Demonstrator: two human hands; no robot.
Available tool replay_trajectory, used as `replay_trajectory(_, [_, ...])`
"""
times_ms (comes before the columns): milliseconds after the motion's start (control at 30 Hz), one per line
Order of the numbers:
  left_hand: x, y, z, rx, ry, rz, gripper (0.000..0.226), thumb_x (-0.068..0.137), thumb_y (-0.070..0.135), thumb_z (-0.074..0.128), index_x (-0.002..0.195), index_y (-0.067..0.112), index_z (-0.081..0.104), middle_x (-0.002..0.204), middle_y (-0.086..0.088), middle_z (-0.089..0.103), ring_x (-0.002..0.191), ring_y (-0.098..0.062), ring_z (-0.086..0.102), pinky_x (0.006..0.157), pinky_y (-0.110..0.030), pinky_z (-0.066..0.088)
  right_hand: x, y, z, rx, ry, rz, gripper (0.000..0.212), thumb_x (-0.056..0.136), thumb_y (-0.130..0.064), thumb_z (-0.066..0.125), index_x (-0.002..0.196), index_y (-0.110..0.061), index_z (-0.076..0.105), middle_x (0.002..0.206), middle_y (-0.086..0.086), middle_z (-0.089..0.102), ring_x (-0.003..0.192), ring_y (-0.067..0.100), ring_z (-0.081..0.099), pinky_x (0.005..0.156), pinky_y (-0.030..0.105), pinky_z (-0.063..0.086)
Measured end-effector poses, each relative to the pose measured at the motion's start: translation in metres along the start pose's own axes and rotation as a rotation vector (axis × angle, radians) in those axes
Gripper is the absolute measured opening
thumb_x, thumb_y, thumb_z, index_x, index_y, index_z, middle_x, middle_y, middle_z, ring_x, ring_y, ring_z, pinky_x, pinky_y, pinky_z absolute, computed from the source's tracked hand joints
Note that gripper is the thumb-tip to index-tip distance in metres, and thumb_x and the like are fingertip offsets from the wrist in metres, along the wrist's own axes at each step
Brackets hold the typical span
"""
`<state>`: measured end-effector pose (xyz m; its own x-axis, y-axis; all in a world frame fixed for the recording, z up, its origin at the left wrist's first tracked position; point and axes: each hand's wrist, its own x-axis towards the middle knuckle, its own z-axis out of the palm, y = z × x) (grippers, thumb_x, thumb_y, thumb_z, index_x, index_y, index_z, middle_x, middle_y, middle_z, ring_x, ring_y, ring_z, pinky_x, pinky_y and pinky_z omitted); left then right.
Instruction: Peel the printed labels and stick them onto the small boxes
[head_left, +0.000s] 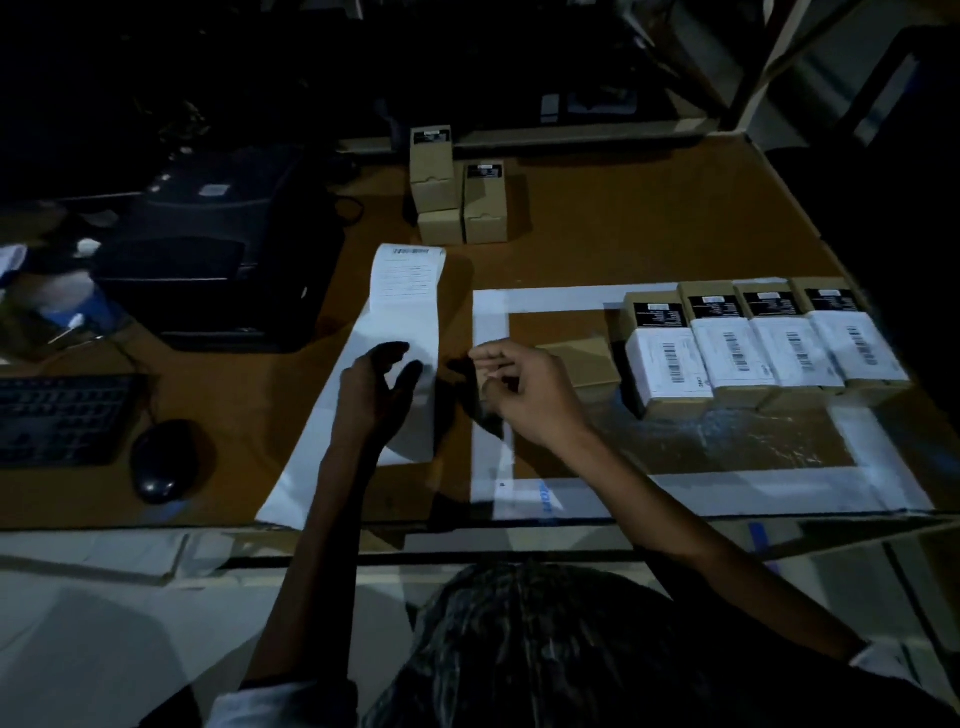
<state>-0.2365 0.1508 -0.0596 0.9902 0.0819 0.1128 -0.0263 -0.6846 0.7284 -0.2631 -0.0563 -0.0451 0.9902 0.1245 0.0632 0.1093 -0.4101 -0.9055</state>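
- Hands first: the left hand (382, 387) lies over the label strip (402, 332), fingers spread and loosely bent, thumb apart; whether it presses the paper I cannot tell.
- Right hand (522, 392) hovers just beside the strip, fingers curled together as if pinching; in the dim light I cannot tell what, if anything, is between them.
- One printed label (410, 273) shows at the strip's far end.
- Four labelled boxes (670, 364) stand in a row, touching, at the right of the tabletop (623, 234).
- One plain box (587, 364) sits beside the right hand.
- Unlabelled boxes (460, 192) are stacked at the far edge; their count is unclear.
- One keyboard (62, 415) and one mouse (161, 460) lie at the left.
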Motion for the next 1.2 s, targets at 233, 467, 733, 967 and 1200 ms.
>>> replay_trajectory(233, [0.014, -0.036, -0.023, 0.139, -0.44, -0.008, 0.051, 0.094, 0.033, 0.067, 0.14, 0.017, 0.053, 0.131, -0.013, 0.064, 0.125, -0.027, 0.058, 0.102, -0.032, 0.043, 0.04, -0.022, 0.046, 0.05, 0.131, 0.085, 0.032, 0.093, -0.003, 0.064, 0.123, -0.012, 0.07, 0.12, 0.002, 0.071, 0.112, 0.009, 0.064, 0.099, 0.026, 0.051])
replay_trajectory(467, [0.017, -0.064, -0.038, -0.006, -0.554, -0.026, 0.049, 0.095, 0.031, 0.065, 0.141, 0.017, 0.052, 0.138, -0.009, 0.06, 0.128, -0.025, 0.056, 0.096, -0.022, 0.041, 0.072, -0.034, 0.09, -0.014, 0.24, 0.216, 0.046, 0.093, -0.005, 0.066, 0.137, -0.011, 0.058, 0.136, 0.005, 0.062, 0.122, 0.014, 0.057, 0.104, 0.029, 0.047])
replay_trajectory(733, [0.026, -0.07, -0.046, 0.107, -0.614, 0.122, 0.048, 0.098, 0.038, 0.059, 0.142, 0.02, 0.052, 0.127, -0.007, 0.068, 0.116, -0.025, 0.064, 0.092, -0.024, 0.044, 0.1, -0.027, 0.112, 0.023, 0.256, 0.505, 0.053, 0.093, -0.013, 0.069, 0.142, -0.011, 0.05, 0.131, 0.007, 0.066, 0.122, 0.024, 0.061, 0.103, 0.038, 0.051])
replay_trajectory(967, [0.035, -0.064, -0.048, 0.037, -0.468, 0.064, 0.04, 0.097, 0.04, 0.06, 0.131, 0.02, 0.062, 0.121, -0.01, 0.07, 0.09, -0.026, 0.073, 0.083, -0.04, 0.059, 0.083, -0.011, 0.123, 0.115, 0.273, 0.427, 0.025, 0.092, -0.005, 0.067, 0.114, -0.015, 0.073, 0.112, -0.004, 0.072, 0.101, 0.008, 0.065, 0.081, 0.017, 0.052])
replay_trajectory(1200, [0.037, -0.047, -0.05, -0.253, -0.635, -0.26, 0.04, 0.1, 0.044, 0.054, 0.108, 0.008, 0.067, 0.08, 0.0, 0.074, 0.062, -0.015, 0.07, 0.046, -0.021, 0.044, 0.076, -0.033, 0.104, 0.34, 0.247, 0.322, 0.026, 0.096, -0.002, 0.062, 0.096, -0.026, 0.073, 0.1, -0.001, 0.075, 0.095, 0.015, 0.072, 0.077, 0.028, 0.057])
